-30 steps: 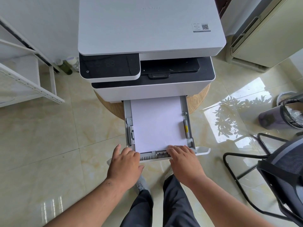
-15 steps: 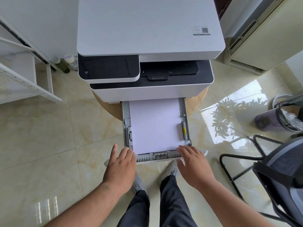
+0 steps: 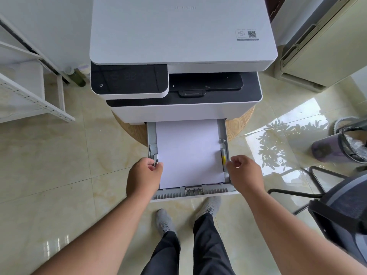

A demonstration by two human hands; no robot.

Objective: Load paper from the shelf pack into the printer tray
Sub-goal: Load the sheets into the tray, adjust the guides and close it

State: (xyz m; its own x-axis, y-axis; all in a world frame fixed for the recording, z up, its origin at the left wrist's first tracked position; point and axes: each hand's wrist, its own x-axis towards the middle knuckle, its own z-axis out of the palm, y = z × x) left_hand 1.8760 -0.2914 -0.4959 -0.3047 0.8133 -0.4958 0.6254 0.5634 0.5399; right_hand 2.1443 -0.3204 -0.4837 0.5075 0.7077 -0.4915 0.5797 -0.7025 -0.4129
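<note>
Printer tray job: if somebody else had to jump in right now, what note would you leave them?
Left hand: fingers curled at the tray's left side guide.
Right hand: curled beside the right side guide; contact unclear.
Tray: pulled out of the printer.
Paper: lying flat in the tray.
Done: paper loaded.
Left: probably snug the guides, then push the tray in.

Bare forearms, dark trousers, grey lace-up shoes
</note>
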